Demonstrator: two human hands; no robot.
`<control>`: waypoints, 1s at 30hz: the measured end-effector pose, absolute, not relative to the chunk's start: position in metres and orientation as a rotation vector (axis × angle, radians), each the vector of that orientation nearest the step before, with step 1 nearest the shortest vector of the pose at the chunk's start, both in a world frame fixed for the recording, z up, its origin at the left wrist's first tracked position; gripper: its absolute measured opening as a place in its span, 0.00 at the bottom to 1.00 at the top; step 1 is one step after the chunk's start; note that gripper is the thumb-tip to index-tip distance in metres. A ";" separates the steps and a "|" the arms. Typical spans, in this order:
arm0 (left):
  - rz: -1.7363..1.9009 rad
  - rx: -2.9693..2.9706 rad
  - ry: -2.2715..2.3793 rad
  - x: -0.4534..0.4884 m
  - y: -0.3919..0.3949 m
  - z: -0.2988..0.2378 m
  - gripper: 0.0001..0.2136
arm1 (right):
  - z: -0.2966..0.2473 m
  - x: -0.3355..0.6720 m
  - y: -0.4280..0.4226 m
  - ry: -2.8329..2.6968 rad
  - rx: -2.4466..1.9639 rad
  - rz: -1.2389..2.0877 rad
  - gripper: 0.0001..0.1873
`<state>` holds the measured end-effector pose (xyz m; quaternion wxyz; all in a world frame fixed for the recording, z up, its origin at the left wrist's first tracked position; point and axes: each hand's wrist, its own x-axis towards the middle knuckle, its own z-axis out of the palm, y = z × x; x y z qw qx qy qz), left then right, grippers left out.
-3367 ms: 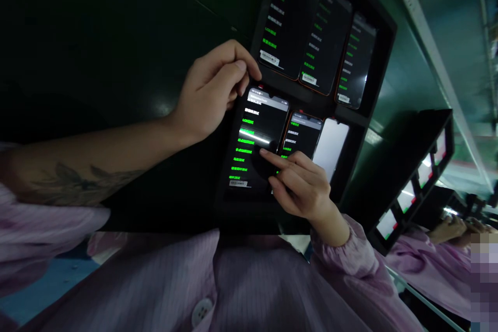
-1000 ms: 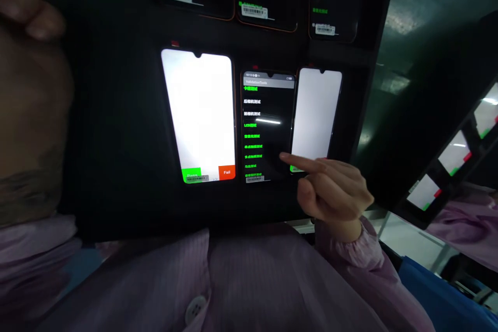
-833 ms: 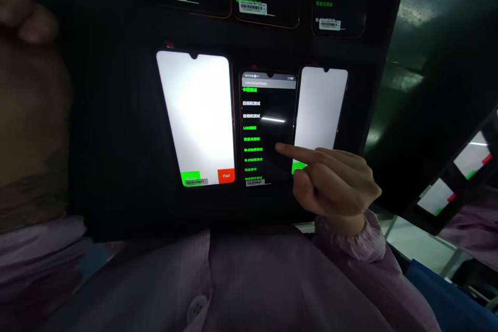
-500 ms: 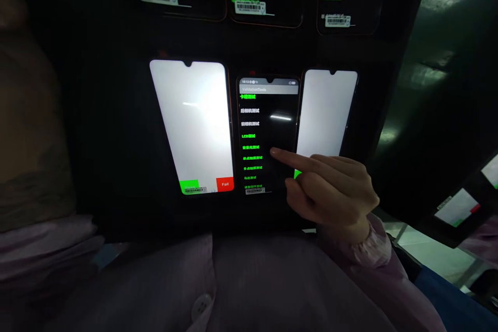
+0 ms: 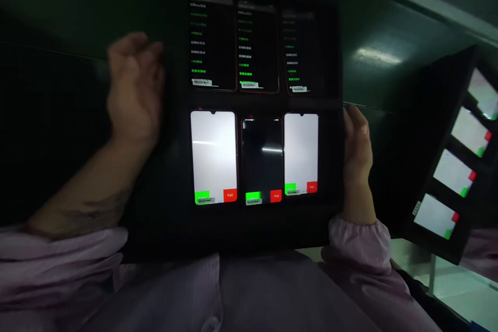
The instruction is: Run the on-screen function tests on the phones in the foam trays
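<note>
A black tray (image 5: 175, 176) stands tilted up in front of me with six phones in two rows. The three upper phones (image 5: 213, 41) show dark screens with green text lines. In the lower row, the left phone (image 5: 213, 153) and right phone (image 5: 301, 148) glow white, and the middle phone (image 5: 261, 158) is dark; each has a green and a red button at its bottom. My right hand (image 5: 356, 150) grips the tray's right edge, thumb on the front. My left hand (image 5: 132, 88) is beside the tray's left edge, fingers curled and blurred by motion.
A second black tray (image 5: 428, 129) with several white-screen phones leans at the right, beside a co-worker's pink sleeve (image 5: 482, 249). A dark green surface (image 5: 389, 57) lies behind the tray. My pink smock fills the bottom of the view.
My right hand left the middle lower phone and went to the tray's right edge. That phone's menu list gave way to a dark screen with buttons. My left hand moved in toward the tray's left edge.
</note>
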<state>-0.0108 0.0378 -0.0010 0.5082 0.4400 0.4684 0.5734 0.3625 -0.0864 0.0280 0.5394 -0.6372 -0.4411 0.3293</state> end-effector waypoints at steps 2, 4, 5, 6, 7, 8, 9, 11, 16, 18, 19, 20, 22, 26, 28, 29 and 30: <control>1.315 1.078 1.120 0.003 0.029 0.002 0.22 | 0.030 0.353 -0.089 -1.048 -1.529 0.849 0.34; 1.288 1.044 1.129 0.015 0.015 0.003 0.23 | 0.035 0.343 -0.100 -1.042 -1.540 0.885 0.36; 1.280 1.014 1.141 0.018 0.007 0.003 0.24 | 0.037 0.339 -0.109 -1.039 -1.552 0.898 0.36; 1.270 0.978 1.151 0.019 -0.003 0.002 0.25 | 0.038 0.336 -0.119 -1.028 -1.566 0.911 0.35; 1.252 0.942 1.164 0.019 -0.015 0.000 0.26 | 0.039 0.334 -0.131 -1.012 -1.590 0.911 0.34; 1.224 0.907 1.177 0.017 -0.028 -0.002 0.26 | 0.039 0.333 -0.143 -1.005 -1.609 0.907 0.33; 1.186 0.859 1.186 0.013 -0.041 -0.004 0.27 | 0.039 0.333 -0.155 -0.997 -1.637 0.901 0.32; 1.117 0.797 1.219 0.004 -0.063 -0.006 0.25 | 0.038 0.334 -0.172 -1.026 -1.711 0.797 0.27; 1.147 0.851 1.309 -0.008 -0.048 -0.010 0.26 | 0.048 0.338 -0.148 -1.245 -1.615 0.392 0.23; 1.146 0.972 1.280 -0.003 -0.017 -0.016 0.34 | 0.056 0.331 -0.117 -1.515 -1.504 0.289 0.16; 1.087 1.067 1.261 0.000 0.000 -0.019 0.36 | 0.060 0.325 -0.101 -1.718 -1.480 0.335 0.10; 1.044 1.148 1.240 0.003 0.016 -0.022 0.40 | 0.063 0.318 -0.085 -1.926 -1.421 0.336 0.06; 0.973 1.292 1.230 0.008 0.042 -0.024 0.49 | 0.068 0.303 -0.060 -2.242 -1.281 0.325 0.07; 0.907 1.489 1.282 0.012 0.069 -0.019 0.58 | 0.064 0.287 -0.035 -2.413 -1.187 0.363 0.10; 0.903 1.504 1.315 0.011 0.074 -0.013 0.60 | 0.058 0.287 -0.032 -2.379 -1.259 0.379 0.09; 0.893 1.508 1.328 0.011 0.075 -0.010 0.61 | 0.055 0.289 -0.032 -2.350 -1.299 0.378 0.09; 0.879 1.514 1.337 0.010 0.076 -0.007 0.62 | 0.052 0.290 -0.032 -2.319 -1.332 0.374 0.08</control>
